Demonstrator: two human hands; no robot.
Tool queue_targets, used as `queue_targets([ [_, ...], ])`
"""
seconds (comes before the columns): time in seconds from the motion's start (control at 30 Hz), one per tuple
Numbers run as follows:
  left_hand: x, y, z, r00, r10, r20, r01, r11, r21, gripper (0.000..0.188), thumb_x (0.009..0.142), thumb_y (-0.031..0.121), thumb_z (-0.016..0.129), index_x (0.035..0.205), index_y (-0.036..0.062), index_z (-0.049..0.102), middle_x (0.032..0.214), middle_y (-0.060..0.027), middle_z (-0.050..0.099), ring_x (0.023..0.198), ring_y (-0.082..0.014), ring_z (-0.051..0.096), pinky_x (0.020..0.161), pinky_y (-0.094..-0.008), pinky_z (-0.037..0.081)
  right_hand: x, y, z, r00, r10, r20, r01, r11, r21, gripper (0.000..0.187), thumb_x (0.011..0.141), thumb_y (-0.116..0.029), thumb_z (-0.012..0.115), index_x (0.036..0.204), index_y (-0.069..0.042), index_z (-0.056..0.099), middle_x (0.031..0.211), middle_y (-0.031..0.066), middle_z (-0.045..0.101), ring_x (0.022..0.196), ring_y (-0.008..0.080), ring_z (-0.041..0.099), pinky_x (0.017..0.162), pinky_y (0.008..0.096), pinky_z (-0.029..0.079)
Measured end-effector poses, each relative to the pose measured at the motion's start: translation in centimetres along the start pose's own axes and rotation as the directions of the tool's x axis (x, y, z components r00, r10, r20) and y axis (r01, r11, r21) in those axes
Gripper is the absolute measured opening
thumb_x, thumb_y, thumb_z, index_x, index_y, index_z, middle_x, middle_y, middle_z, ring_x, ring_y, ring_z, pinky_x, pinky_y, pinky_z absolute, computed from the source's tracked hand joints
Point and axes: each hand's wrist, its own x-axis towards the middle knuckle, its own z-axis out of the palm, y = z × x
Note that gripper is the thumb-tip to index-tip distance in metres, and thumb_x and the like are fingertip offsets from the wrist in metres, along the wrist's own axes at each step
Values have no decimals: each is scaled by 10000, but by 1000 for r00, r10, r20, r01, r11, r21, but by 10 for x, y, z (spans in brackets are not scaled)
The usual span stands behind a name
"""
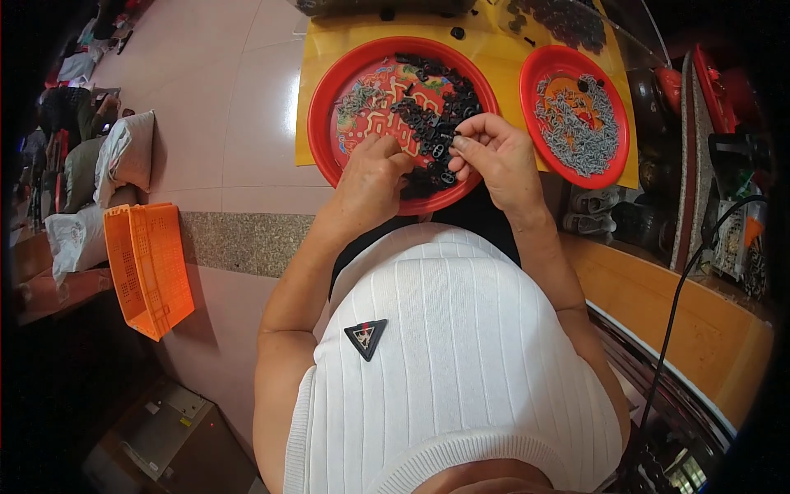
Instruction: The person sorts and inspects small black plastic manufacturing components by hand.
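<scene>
Red plates [322, 123], black parts [436, 107], orange crate [148, 267].

Both hands work over the near edge of the large red plate [322, 123], and its raised rim is the first thing in their way. The left hand [372, 173] rests on the near rim; the right hand [494, 152] hovers just beside it, fingertips pinching a black plastic piece [444, 136]. Black pieces [436, 103] crowd the plate's right half – its left half, with a few grey metal bits, is more open. Between this plate and the smaller red plate [613, 165] runs a narrow bare strip of yellow sheet [506, 66]. The smaller plate is heaped with grey metal clips [576, 123]. The sheet's far right corner is blocked by a dark pile [568, 20].
</scene>
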Motion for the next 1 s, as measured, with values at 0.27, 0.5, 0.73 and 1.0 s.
queue_targets([
  [0.27,-6,-5,4,946,-323,11,228,643,-731,153,731,-46,579,870,-7,530,790,-54,532,680,-163,509,612,-269,418,-1,2,4,992,77,95,-83,995,61,62,798,-15,532,846,24,526,701,62,564,565,90,551,476,175,441],
  [0.5,-8,-5,2,895,-435,102,55,-118,-992,209,786,4,562,994,11,542,797,-79,550,679,-157,524,592,-245,424,2,2,14,989,65,134,-66,998,4,70,802,-39,538,841,17,521,690,51,553,594,87,538,525,179,434],
  [0.73,-14,-10,2,917,-375,134,66,-188,-980,263,763,8,592,1021,16,544,835,-94,563,724,-174,550,638,-277,456,3,-6,27,984,76,159,-83,996,38,90,788,-54,547,836,20,531,702,55,565,584,86,546,505,194,442],
  [1.0,-16,-9,1,914,-392,102,32,-181,-983,261,765,14,594,1018,-15,538,815,-82,572,716,-156,550,645,-266,454,7,-6,36,991,28,132,-40,995,92,71,803,-39,530,842,21,533,710,53,568,608,77,545,515,185,437],
])
